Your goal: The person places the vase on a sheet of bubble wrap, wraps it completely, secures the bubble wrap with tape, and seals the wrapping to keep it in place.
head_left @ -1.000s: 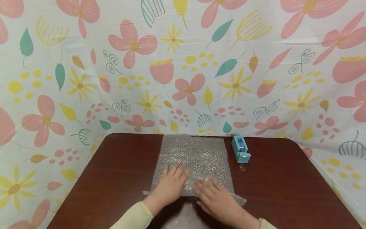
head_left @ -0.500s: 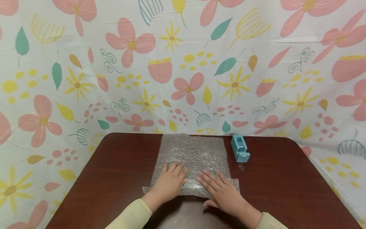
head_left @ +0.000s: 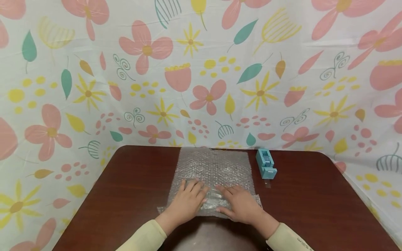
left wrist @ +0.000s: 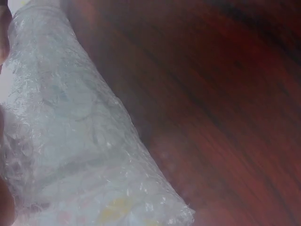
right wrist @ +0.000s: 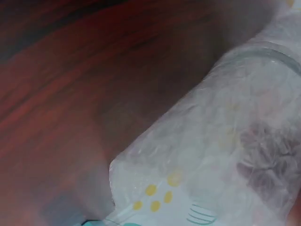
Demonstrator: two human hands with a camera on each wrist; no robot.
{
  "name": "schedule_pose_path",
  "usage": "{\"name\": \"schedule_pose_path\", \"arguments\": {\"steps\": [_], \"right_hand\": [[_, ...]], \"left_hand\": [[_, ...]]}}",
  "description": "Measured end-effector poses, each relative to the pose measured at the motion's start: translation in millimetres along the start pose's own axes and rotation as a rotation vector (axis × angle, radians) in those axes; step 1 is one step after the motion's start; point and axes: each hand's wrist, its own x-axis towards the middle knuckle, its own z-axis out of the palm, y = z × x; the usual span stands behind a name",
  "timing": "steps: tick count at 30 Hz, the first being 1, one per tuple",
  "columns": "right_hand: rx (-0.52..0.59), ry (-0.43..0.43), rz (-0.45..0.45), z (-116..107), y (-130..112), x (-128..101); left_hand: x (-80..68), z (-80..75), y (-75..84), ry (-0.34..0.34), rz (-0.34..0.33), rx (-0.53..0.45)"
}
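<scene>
Bubble wrap (head_left: 213,170), crinkly, under flat hands (head_left: 213,204)

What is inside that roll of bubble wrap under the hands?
Through the bubble wrap a clear, glass-like rim shows faintly in the right wrist view. Both the left hand and right hand press the roll; the wrap blurs the object's shape.

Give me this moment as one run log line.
left hand: presses bubble wrap | right hand: presses roll | tape dispenser: beside, untouched | table
</scene>
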Motion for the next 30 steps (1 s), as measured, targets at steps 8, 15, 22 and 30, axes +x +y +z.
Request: {"name": "schedule_pose_path", "arguments": {"steps": [8, 15, 22, 30], "right_hand": [[0.044, 0.019, 0.053, -2, -2, 4], [0.155, -0.095, 0.100, -10, -5, 6], [0.274, -0.171, 0.113, -16, -10, 5], [0.409, -0.259, 0.134, -21, -10, 7]], "left_hand": [[2.5, -5.1, -1.6, -0.021, -0.010, -0.039], [5.2, -14.9, -6.2, -0.094, -0.006, -0.098], [0.9, -25.1, -4.9, -0.156, 0.000, -0.142], [-0.1, -30.7, -3.3, -0.215, -0.037, -0.212]]}}
